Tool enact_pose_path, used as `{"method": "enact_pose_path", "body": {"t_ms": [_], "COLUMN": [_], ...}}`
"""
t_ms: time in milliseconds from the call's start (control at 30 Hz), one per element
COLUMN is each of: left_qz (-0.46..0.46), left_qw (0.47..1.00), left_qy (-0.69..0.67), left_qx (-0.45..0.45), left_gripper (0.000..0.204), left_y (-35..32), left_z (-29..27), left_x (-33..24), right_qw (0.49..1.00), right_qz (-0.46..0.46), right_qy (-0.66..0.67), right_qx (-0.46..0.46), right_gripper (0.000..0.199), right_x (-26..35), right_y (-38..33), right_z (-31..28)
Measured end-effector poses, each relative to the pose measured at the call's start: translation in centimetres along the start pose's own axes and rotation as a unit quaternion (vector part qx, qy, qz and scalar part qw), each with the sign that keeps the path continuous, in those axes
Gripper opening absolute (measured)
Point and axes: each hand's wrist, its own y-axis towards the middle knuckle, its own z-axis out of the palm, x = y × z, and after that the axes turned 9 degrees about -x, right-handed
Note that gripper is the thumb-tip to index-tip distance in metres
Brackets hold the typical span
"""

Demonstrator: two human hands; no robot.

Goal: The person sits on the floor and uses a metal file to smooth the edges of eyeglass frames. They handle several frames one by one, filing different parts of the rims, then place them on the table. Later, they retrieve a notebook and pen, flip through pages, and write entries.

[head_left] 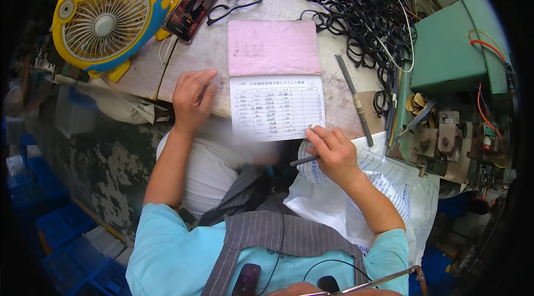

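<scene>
Head view, looking down on a worn workbench (194, 68). Right hand (334, 151): fingers curled closed around a dark pen (303, 160), whose tip sits at the lower right corner of a white record sheet (277, 108) printed with a ruled table. Left hand (192, 98): open and flat, palm down, fingers loosely spread, resting on the bench just left of the sheet and holding nothing. The sheet is the lower, open page of a logbook whose pink cover (272, 47) is folded back above it; the book lies near the bench's front edge, between the two hands.

Just right of the book, a long slender file (354, 98) lies diagonally. Behind and to the right, a tangled heap of black spectacle frames (339, 1) spreads over the bench. At upper left stands a yellow and blue desk fan (105, 18), with a smartphone (192, 8) leaning beside it, its screen lit. A green bench machine (445, 79) with metal fittings and orange wires occupies the right side. A white plastic bag (389, 185) printed in blue lies under the right forearm, over the person's lap.
</scene>
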Motion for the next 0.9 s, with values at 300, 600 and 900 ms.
{"method": "enact_pose_path", "body": {"t_ms": [300,600,900], "left_qz": [-0.042,-0.069,-0.054], "left_qw": [0.998,0.996,0.997], "left_qy": [-0.037,-0.047,-0.043], "left_qx": [0.012,0.022,0.023], "left_gripper": [0.022,0.019,0.016], "left_y": [0.0,0.1,0.1], "left_z": [-0.3,-0.3,-0.2], "left_x": [-0.4,-0.5,-0.5], "right_qw": [1.0,0.998,0.999], "right_qz": [-0.025,-0.06,-0.032], "right_qy": [-0.007,-0.012,-0.018], "right_qx": [0.005,0.011,-0.019], "right_gripper": [0.041,0.034,0.034], "right_x": [0.5,0.1,-0.2], "right_y": [2.1,2.2,1.1], "right_z": [1.5,1.2,1.3]}}
